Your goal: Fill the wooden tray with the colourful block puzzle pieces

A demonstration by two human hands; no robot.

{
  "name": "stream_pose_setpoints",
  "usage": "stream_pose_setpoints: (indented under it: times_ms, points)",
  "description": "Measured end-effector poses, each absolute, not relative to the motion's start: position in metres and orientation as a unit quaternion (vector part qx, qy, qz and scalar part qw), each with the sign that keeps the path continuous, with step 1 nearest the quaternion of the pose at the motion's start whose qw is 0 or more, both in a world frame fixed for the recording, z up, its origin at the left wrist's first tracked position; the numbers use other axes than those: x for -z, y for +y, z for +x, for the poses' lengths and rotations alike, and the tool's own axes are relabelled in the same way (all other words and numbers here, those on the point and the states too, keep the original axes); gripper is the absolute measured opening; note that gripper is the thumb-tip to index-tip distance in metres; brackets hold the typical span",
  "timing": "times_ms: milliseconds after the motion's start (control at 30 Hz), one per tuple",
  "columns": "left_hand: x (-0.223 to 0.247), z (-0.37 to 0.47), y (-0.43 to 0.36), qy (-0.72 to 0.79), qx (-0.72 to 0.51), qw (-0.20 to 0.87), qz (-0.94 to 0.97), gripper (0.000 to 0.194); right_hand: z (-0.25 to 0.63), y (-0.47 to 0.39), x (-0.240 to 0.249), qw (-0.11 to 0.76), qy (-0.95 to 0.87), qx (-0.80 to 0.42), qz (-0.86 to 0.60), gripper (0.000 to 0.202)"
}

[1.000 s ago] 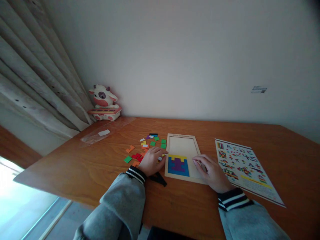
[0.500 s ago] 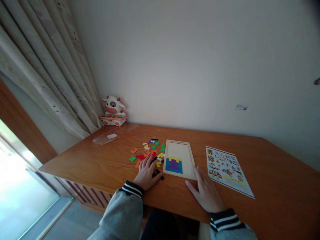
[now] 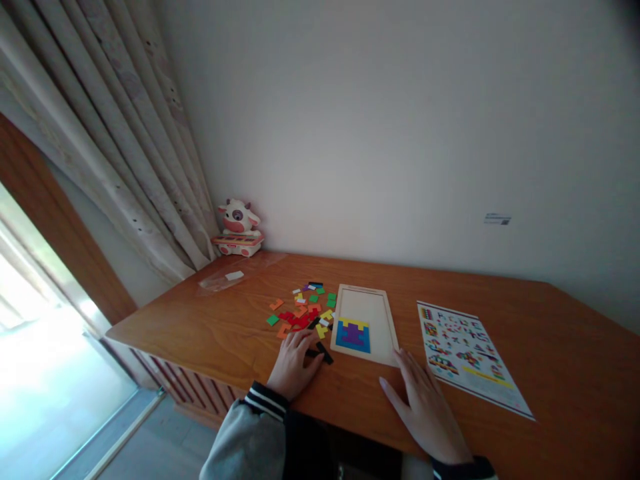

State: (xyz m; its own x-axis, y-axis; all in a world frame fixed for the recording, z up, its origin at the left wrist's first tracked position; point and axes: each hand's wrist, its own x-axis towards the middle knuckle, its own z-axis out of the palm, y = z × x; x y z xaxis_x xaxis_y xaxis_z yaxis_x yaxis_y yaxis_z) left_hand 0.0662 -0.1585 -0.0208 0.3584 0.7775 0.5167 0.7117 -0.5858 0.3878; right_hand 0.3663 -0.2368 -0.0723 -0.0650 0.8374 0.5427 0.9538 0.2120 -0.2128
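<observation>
My left hand rests at the near edge of a scatter of puzzle pieces, thumb and fingers apart. Between them lies a black puzzle piece, partly covered; whether the hand touches it I cannot tell. To the right is a pale wooden puzzle tray. Yellow, purple and blue pieces fit together in its near left corner, and its other surface shows bare wood. My right hand lies with fingers stretched out by the tray's near right corner, fingertips at or close to the rim, holding nothing.
Red pieces, with orange, green, yellow and white ones, lie left of the tray. A printed pattern sheet is on the right. Clear plastic wrap and a cow toy with a keyboard stand at the back left, near the curtain.
My left hand has drawn back toward the near edge, uncovering red pieces and more of the black one. The right hand stays by the tray corner. The whole view has shifted slightly.
</observation>
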Motion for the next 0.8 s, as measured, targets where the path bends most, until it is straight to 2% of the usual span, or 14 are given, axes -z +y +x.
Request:
stream_pose_setpoints:
  times_ms: [200,400,567,800]
  points:
    - [0.016,0.066,-0.161,0.444,-0.318,0.096,0.832,0.021,0.370,-0.236,0.070,0.335,-0.712,0.110,-0.607,0.060]
    - [0.019,0.064,-0.159,0.426,-0.310,0.132,0.839,0.024,0.334,-0.234,0.048,0.347,-0.735,0.106,-0.572,0.022]
    - [0.025,0.062,-0.157,0.398,-0.332,0.144,0.843,0.021,0.260,-0.221,0.036,0.322,-0.739,0.047,-0.590,0.029]
    - [0.028,0.061,-0.155,0.370,-0.339,0.174,0.847,0.014,0.235,-0.214,0.033,0.343,-0.686,-0.040,-0.640,0.017]
